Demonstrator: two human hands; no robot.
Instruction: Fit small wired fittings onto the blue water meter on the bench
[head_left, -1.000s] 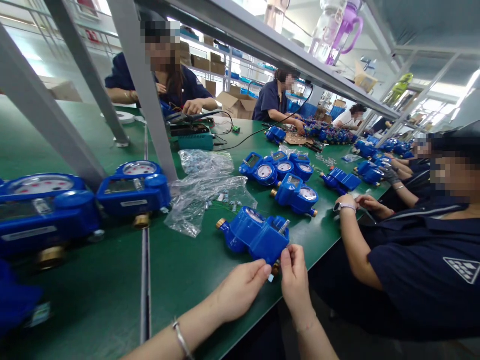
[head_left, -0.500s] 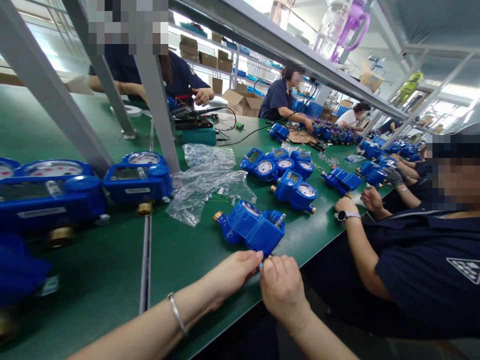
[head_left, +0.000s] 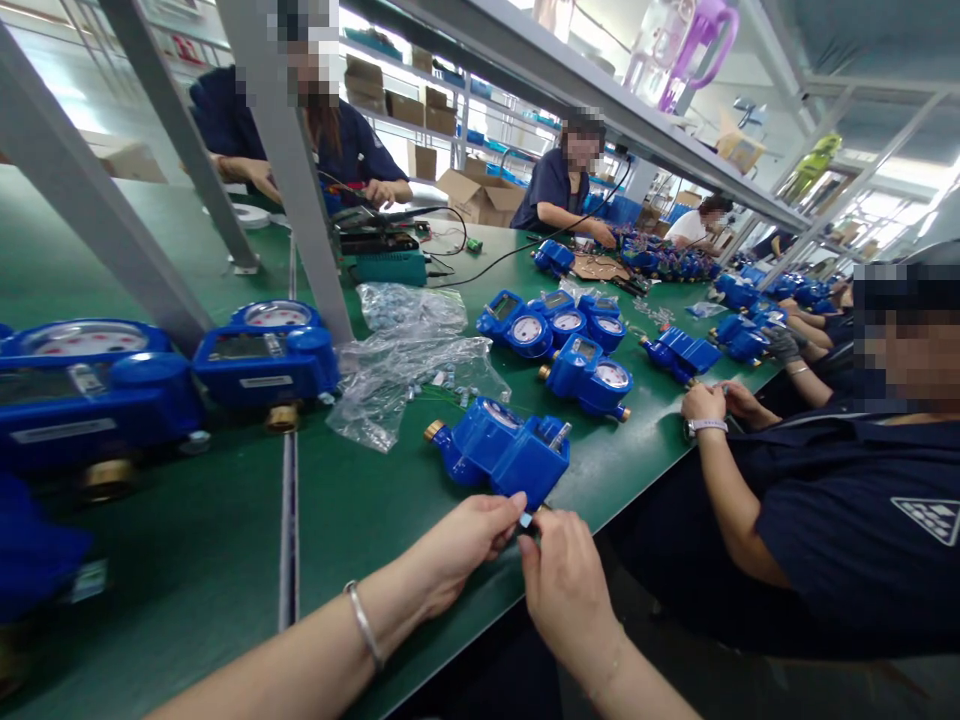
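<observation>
Close to the table's front edge, my left hand [head_left: 469, 540] pinches a small pale-blue seal tag [head_left: 526, 520] between thumb and fingertips. My right hand [head_left: 570, 580] is right beside it, fingers curled near the tag; what they grip, possibly a thin wire, is too small to make out. Just beyond both hands lies a blue water meter [head_left: 495, 455], tilted over, one brass threaded end [head_left: 434, 431] pointing left. Its other end is mostly hidden by my right fingers. Behind it, a clear plastic bag [head_left: 390, 390] lies beside loose seal tags [head_left: 444, 380] with green wires.
More blue water meters [head_left: 589, 375] stand behind and at the left [head_left: 266, 355] on the green table [head_left: 375, 540]. Metal shelf posts [head_left: 289, 170] rise from it. A co-worker's arm [head_left: 724, 490] is close on my right; other people work across the table.
My right thumb and fingers have parted slightly, showing more of the pale-blue tag. My left hand stays almost in place. The co-worker on the right has brought both hands together.
</observation>
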